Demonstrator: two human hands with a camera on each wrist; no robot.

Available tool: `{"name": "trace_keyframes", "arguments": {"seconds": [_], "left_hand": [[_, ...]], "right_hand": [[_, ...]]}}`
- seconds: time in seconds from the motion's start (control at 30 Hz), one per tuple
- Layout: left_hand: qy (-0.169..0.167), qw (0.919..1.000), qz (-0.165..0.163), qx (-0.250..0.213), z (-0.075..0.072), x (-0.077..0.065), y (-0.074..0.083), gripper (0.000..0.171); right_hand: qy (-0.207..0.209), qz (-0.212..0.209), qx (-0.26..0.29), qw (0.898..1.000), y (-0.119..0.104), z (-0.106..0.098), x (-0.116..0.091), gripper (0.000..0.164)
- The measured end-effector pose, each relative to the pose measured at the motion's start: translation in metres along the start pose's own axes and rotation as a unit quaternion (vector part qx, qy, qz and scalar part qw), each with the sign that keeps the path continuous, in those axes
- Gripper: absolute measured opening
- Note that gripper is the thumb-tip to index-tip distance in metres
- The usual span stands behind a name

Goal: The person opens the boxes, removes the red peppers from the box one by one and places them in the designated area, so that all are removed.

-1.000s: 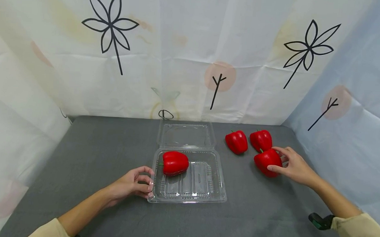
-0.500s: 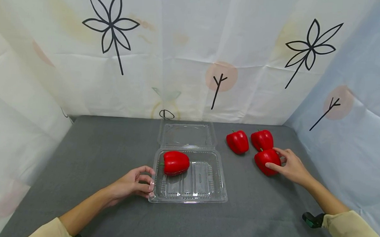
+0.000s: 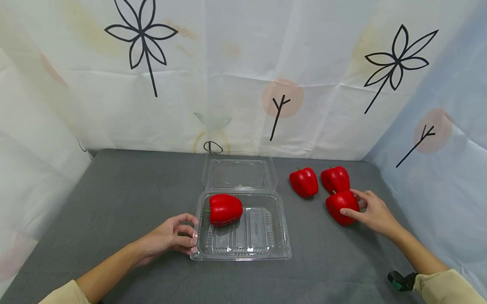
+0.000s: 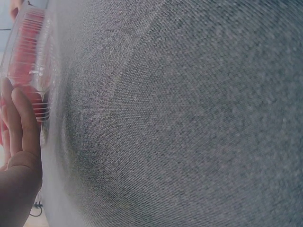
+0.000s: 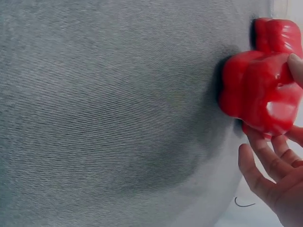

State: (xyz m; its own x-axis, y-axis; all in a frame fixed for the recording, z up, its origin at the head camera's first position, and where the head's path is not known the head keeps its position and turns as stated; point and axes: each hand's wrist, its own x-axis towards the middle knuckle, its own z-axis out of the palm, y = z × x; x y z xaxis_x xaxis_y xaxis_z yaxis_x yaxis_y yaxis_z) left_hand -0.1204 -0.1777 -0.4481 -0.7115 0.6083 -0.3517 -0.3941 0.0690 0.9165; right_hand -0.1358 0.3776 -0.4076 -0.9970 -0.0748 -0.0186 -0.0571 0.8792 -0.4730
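A clear plastic clamshell container (image 3: 258, 232) lies with its lid folded back, and one red bell pepper (image 3: 225, 209) rests on its side in the left part. My left hand (image 3: 167, 235) touches the container's left wall; in the left wrist view its fingers (image 4: 29, 120) lie nearly straight along the ribbed side. To the right, my right hand (image 3: 373, 214) holds another red bell pepper (image 3: 341, 207), thumb on the near side and fingers on the far side. In the right wrist view that pepper (image 5: 258, 87) sits close to the cloth, between thumb and fingers.
Two more red bell peppers stand behind: one (image 3: 304, 182) right of the container's lid (image 3: 239, 173), the other (image 3: 334, 179) just behind the held one. A grey cloth (image 3: 144, 184) covers the table. Printed white curtains (image 3: 233, 97) hang at the back and sides.
Over the last second my right hand and forearm have shifted slightly left, with the thumb further across the pepper. My left hand, the container and the pepper in it stay put.
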Motion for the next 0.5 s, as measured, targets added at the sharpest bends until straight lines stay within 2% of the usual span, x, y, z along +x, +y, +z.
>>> {"name": "trace_keyframes", "arguments": {"seconds": [0.23,0.5], "left_hand": [[-0.002,1.0,0.005,0.0,0.001,0.001,0.0,0.046],[-0.006,0.9999,0.011,-0.001,0.0,0.0,-0.001,0.046]], "right_hand": [[0.005,-0.025,-0.004,1.0,-0.007,-0.009,0.001,0.079],[0.024,-0.054,-0.023,0.998,-0.04,-0.016,0.01,0.085]]}}
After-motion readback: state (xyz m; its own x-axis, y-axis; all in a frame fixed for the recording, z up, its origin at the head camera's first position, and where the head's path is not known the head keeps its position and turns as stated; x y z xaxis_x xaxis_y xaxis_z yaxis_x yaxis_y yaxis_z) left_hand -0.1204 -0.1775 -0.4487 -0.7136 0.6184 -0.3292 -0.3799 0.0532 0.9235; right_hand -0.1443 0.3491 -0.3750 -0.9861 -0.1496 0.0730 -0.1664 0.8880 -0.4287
